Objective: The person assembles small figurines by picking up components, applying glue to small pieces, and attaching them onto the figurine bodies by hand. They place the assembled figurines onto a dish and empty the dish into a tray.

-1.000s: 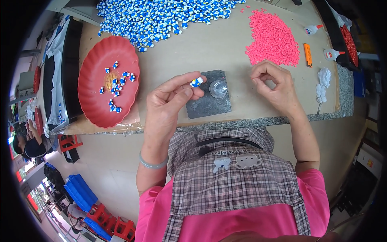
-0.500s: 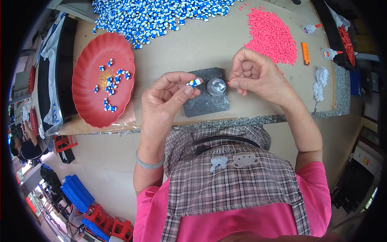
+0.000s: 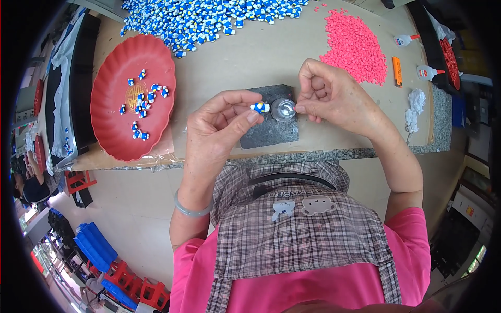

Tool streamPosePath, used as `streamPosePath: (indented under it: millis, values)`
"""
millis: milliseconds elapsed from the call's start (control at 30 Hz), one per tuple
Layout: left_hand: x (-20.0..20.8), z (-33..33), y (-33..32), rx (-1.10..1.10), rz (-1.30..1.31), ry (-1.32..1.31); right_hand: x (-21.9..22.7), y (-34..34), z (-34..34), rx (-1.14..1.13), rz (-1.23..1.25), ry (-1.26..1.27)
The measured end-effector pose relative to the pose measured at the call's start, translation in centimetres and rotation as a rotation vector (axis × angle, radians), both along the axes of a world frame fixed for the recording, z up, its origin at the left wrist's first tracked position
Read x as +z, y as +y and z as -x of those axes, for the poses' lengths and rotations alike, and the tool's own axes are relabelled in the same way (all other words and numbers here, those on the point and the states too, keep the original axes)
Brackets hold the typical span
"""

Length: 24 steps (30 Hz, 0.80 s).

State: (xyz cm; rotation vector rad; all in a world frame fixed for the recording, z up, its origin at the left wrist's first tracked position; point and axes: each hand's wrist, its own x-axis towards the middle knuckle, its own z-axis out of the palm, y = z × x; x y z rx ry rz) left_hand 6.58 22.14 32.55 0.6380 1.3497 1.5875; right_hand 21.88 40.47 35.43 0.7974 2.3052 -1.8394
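Observation:
Between thumb and fingers my left hand point(image 3: 222, 122) pinches a small blue-and-white figurine point(image 3: 259, 108) with a yellow patch. My right hand point(image 3: 326, 96) is closed in a pinch at the right rim of a small clear glass cup point(image 3: 283, 109). A tiny pink piece showed at these fingertips a moment earlier; now the fingers hide it. Under the cup lies a dark square slab point(image 3: 269, 136). To the left, a red scalloped tray point(image 3: 109, 130) holds several similar figurines point(image 3: 140, 134).
A big heap of blue-and-white figurines point(image 3: 203, 21) spreads along the table's far side. Right of it lies a pile of pink pieces point(image 3: 355, 49). Two glue bottles point(image 3: 404, 40), an orange box cutter point(image 3: 397, 71) and crumpled white tissue point(image 3: 414, 109) are at the right.
My left hand has turned the figurine, so its yellow patch shows, and brought it nearer the cup. My right fingertips have come to the cup's rim; the pink bit is no longer visible.

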Motion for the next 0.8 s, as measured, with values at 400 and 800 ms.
streamPosePath:
  millis: [400,800]
  values:
    - [0.3,-1.8,0.9,0.02,0.01,0.213,1.2,-1.2,-0.1,-0.114,0.109,0.311]
    - [-0.1,-2.5,1.6,0.035,-0.064,0.373,0.4,-2.0,-0.5,-0.149,0.105,0.291]
